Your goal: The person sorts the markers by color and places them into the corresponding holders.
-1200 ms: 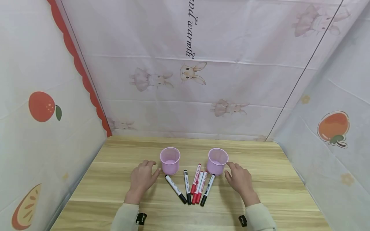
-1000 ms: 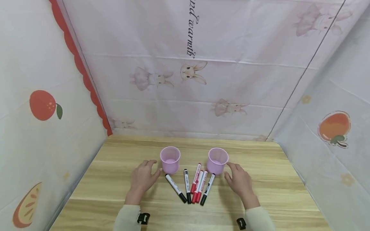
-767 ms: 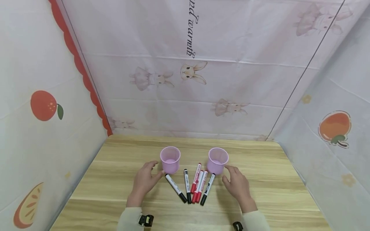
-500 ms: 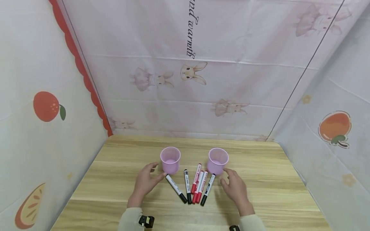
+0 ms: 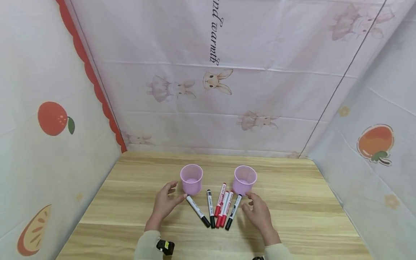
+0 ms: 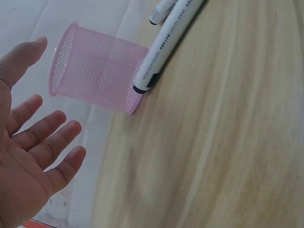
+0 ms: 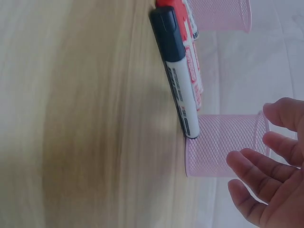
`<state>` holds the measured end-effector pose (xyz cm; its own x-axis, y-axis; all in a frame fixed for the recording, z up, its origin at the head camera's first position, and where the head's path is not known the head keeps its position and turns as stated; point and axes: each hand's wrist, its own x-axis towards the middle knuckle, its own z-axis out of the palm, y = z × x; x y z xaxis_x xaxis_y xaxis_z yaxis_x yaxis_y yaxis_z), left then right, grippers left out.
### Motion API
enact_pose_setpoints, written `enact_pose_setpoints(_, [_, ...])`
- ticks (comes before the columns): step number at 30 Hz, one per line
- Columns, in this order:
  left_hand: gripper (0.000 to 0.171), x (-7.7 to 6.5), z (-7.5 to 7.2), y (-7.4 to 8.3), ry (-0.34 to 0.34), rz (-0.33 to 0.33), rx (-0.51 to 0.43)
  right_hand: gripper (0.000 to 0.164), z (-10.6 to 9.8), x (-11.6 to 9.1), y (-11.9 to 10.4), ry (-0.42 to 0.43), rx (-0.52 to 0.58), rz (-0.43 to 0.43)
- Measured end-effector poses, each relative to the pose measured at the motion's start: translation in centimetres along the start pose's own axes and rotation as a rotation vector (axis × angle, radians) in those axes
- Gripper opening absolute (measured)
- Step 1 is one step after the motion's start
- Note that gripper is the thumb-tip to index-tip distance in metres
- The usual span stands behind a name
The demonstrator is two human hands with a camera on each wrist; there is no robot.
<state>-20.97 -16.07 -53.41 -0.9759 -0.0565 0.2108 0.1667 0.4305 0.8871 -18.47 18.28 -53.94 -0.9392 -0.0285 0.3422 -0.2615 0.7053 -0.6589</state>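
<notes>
Two pink mesh cups stand upright on the wooden table, the left cup (image 5: 191, 180) and the right cup (image 5: 244, 180). Between and in front of them lie black-capped markers, among them the left black marker (image 5: 198, 211), the middle black marker (image 5: 211, 208) and the right black marker (image 5: 233, 212), plus several red markers (image 5: 224, 209). My left hand (image 5: 164, 203) hovers beside the left cup, fingers spread and holding nothing, thumb near the left black marker's end. My right hand (image 5: 258, 212), fingers loosely bent and without a thing in them, is close to the right black marker and right cup.
The wooden table (image 5: 312, 202) is bounded by a printed cloth at the back (image 5: 208, 126) and cloth walls on the left (image 5: 81, 151) and right (image 5: 357, 173). Black wrist cameras sit at both cuffs, the left wrist camera (image 5: 165, 247) showing most.
My right hand has moved left and toward me, from the right cup's side to the right black marker. My left hand has shifted slightly right. Cups and markers stay in place.
</notes>
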Motion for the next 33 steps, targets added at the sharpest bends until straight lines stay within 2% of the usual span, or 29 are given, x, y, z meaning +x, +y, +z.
enact_pose_setpoints(4, [0.068,0.3,0.2,-0.4,0.013,-0.017,-0.030,0.036,0.4,0.0,-0.2,-0.018,0.041,0.016])
enact_pose_setpoints(8, [0.069,0.7,0.1,-1.1,0.023,-0.061,-0.078,0.034,1.0,0.0,-0.3,-0.021,0.083,0.018])
enact_pose_setpoints(16, [0.075,1.3,-0.2,-1.7,-0.006,-0.139,-0.099,0.033,2.2,-0.1,-0.8,-0.020,0.187,-0.012])
enact_pose_setpoints(28, [0.072,2.7,0.1,-2.0,-0.062,-0.147,-0.167,0.033,3.5,0.4,-1.7,-0.077,0.317,-0.008])
enact_pose_setpoints(33, [0.074,3.1,0.2,-2.3,-0.081,-0.148,-0.204,0.033,3.5,0.5,-2.5,-0.114,0.382,0.030])
